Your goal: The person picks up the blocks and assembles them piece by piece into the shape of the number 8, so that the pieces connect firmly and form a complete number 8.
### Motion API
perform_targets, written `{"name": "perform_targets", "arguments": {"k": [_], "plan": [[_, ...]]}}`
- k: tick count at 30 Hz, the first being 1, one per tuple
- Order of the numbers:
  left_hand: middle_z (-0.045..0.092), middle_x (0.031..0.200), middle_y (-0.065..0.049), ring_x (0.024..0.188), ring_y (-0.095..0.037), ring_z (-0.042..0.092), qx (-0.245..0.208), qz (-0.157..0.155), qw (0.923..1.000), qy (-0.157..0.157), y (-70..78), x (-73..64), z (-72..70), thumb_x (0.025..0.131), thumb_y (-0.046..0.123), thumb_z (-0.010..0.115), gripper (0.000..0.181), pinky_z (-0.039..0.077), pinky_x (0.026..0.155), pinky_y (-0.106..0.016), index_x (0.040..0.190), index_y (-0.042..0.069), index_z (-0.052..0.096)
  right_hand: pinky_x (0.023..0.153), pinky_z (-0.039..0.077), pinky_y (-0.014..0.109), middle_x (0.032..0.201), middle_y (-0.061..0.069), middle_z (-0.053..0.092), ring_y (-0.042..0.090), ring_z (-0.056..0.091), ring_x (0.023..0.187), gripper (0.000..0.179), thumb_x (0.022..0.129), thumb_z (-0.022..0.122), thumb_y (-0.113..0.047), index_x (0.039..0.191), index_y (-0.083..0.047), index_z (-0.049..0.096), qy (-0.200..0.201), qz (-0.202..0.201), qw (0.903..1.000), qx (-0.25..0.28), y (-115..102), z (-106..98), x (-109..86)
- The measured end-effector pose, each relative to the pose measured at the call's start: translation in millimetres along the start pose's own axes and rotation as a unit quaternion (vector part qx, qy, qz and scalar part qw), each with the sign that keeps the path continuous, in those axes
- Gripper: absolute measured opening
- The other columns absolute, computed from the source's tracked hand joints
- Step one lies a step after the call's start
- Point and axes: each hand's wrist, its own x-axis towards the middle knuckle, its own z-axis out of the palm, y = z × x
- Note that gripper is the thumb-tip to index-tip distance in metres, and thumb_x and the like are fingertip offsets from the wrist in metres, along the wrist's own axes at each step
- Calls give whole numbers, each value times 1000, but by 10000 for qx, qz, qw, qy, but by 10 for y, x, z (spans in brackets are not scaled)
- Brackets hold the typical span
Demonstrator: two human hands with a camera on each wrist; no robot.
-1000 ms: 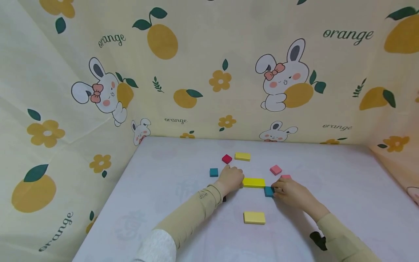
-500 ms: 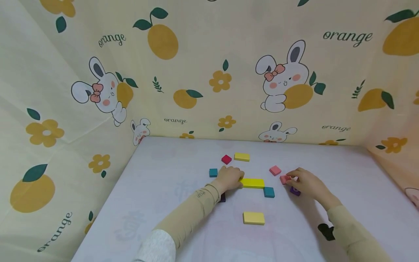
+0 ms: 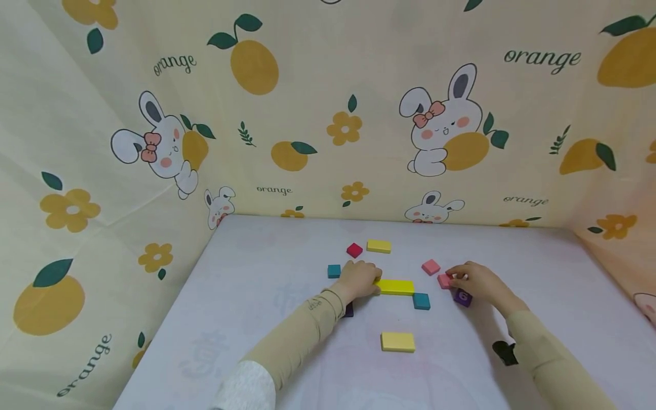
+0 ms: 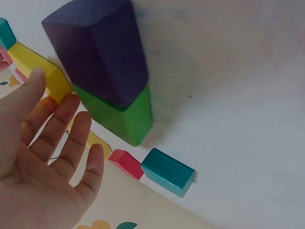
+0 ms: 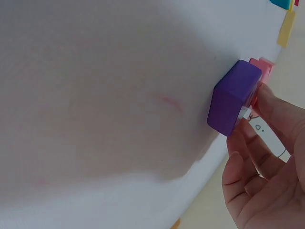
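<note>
My left hand (image 3: pixel 359 279) grips the left end of a bright yellow block (image 3: pixel 397 287), thumb and fingers around it in the left wrist view. Close by stand a dark purple block (image 4: pixel 100 52) and a green block (image 4: pixel 126 117), which appear to touch; the sleeve mostly hides them from the head camera. At the yellow block's right end lies a teal block (image 3: pixel 422 301). My right hand (image 3: pixel 479 282) pinches a pink block (image 3: pixel 445 281) between thumb and finger. Just nearer is a purple block (image 3: pixel 463 297) with a pale mark, which partly covers the pink one in the right wrist view.
Behind the hands lie a red block (image 3: pixel 355 250), a pale yellow block (image 3: pixel 378 246), another teal block (image 3: pixel 334 271) and a second pink block (image 3: pixel 431 266). Nearer the front sits a pale yellow block (image 3: pixel 397 341). A printed cloth (image 3: pixel 307 114) rises behind the white table (image 3: pixel 246 319).
My right hand has left the teal block and moved right to the pink block, uncovering the purple one. My left hand stays at the yellow block.
</note>
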Motion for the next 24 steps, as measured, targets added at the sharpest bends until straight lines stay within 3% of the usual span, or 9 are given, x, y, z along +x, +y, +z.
{"name": "perform_targets", "arguments": {"k": [9,19,24], "plan": [[63,91,7,78,-11,50,-172,-67,9998,-35,0,6,15,85,42,64,27,41,78,-29,104,23,66,73,46,43,98,16,60,25,51,83,28,90,59,-21,113,-6,60,-265,108,9994,175,-38,40,45],[63,89,7,74,-10,50,-292,-88,9995,52,-3,-22,7,84,39,66,26,41,78,-30,102,20,66,78,34,56,94,11,62,28,50,84,26,88,61,-29,109,-14,62,-26,138,9998,104,-196,173,119],[62,87,6,74,-10,50,-342,-56,9994,51,-1,-23,0,85,39,65,26,40,77,-30,101,19,66,81,32,57,96,12,63,29,50,87,24,88,61,-28,109,-15,62,20,211,9997,112,-280,216,145]]}}
